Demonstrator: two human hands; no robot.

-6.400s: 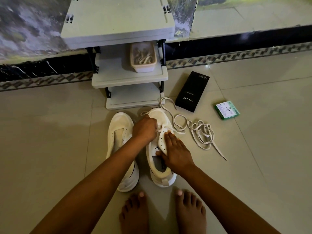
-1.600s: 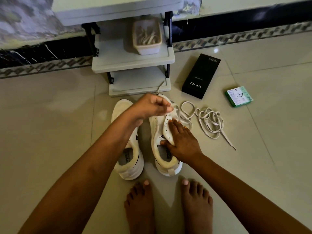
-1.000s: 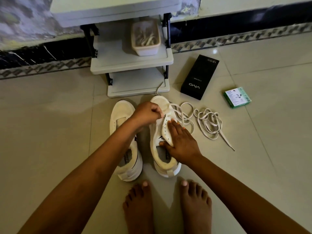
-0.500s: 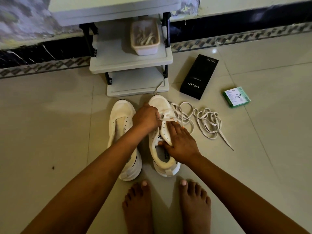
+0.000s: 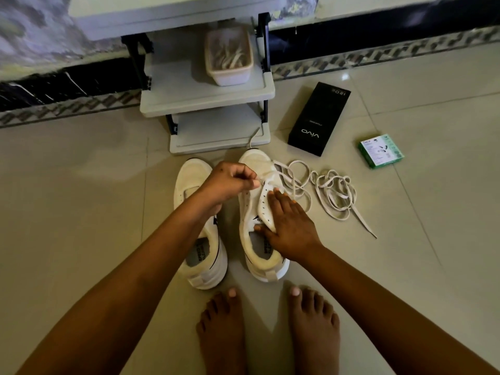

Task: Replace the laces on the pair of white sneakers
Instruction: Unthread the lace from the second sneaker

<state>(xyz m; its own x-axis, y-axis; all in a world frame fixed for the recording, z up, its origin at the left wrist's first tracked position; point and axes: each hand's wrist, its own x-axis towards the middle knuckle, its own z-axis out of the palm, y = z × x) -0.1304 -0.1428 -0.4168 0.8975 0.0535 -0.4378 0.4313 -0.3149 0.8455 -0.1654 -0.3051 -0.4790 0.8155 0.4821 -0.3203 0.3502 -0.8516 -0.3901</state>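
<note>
Grey plastic shelf rack (image 5: 205, 96) at 12 o'clock, pale tub (image 5: 229, 56) on its middle tier. Pair of white sneakers on tile, centre: left shoe (image 5: 199, 226) unlaced, right shoe (image 5: 259, 212) beside it. Black rectangular box (image 5: 319, 119) at 1 o'clock; green carton (image 5: 381, 150) at 2. Loose white lace (image 5: 324, 190) trails toward 3 o'clock. Left hand (image 5: 230, 182) curled, pinching the lace at the eyelets. Right hand (image 5: 289, 226) flat, fingers straight, pressing the right shoe's flap.
</note>
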